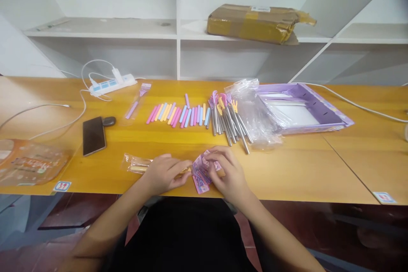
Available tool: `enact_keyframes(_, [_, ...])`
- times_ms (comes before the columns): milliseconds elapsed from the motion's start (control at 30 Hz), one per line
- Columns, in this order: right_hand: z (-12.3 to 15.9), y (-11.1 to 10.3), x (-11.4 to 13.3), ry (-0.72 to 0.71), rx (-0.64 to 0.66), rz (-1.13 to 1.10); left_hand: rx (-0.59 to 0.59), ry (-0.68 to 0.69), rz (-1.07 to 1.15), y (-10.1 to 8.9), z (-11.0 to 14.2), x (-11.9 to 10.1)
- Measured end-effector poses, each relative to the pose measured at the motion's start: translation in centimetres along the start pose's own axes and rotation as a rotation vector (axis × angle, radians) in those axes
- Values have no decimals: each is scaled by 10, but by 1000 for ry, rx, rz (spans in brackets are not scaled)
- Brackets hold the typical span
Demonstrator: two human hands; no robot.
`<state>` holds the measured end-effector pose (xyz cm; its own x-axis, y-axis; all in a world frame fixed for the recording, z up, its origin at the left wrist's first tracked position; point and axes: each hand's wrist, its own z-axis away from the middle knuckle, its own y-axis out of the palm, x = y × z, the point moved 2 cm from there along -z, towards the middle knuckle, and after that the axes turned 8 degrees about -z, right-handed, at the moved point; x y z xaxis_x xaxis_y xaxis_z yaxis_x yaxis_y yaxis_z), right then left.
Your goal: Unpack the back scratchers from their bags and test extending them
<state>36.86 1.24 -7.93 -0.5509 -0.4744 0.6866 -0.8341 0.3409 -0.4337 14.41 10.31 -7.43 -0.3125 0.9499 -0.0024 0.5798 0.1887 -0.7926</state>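
Right grip [230, 176] touches pink cards [200, 182] near the front edge [302, 199], tabletop [296, 163] stretching rightward.

Bright light glints off clear plastic bags [259, 125]; outer edges blur.

Pink cards [200, 179] are touched by the right hand [230, 174], a bagged yellow stick [138, 169] gripped by the left hand [164, 174].

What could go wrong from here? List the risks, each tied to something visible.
The pink cards at the right hand are fanned near the front edge of the table, so one might slip off. The silvery rods lie bunched and overlapping; lifting one could drag others.
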Motion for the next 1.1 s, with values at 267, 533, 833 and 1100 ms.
enact_keyframes(267, [0,-5,2,123,146,-140,-14,80,36,0,-1,-1])
enact_keyframes(533, [2,-37,-20,174,71,31,-80,-50,-101,4,2,3])
enact_keyframes(833, [-7,-19,0,197,314,101,-150,-127,-162,-3,0,-3])
enact_keyframes(1100, [-47,-11,38,-64,144,-103,139,-150,-105,-25,23,20])
